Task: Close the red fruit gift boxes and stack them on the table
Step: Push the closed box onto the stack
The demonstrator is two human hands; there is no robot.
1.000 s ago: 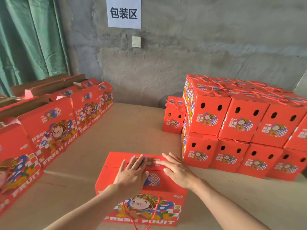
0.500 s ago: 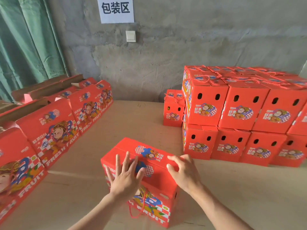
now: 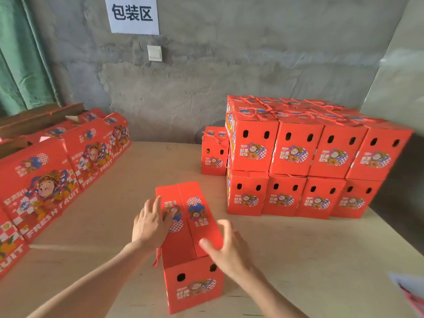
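A red fruit gift box (image 3: 193, 283) stands on the table in front of me, its short end with two holes facing me and both top flaps folded down. My left hand (image 3: 150, 223) lies flat on the left flap, fingers spread. My right hand (image 3: 226, 247) cups the near right edge of the right flap. A red cord hangs at the box's left side. A two-layer stack of closed boxes (image 3: 296, 154) stands at the right rear of the table.
A row of open boxes (image 3: 39, 187) lines the left side of the table (image 3: 298, 260). One single closed box (image 3: 213, 154) sits behind the stack's left end. A grey concrete wall with a paper sign (image 3: 134, 14) rises behind; a green curtain hangs at left.
The box has turned from its long printed side facing me to its short end facing me. Both hands stayed on its top and moved round with it.
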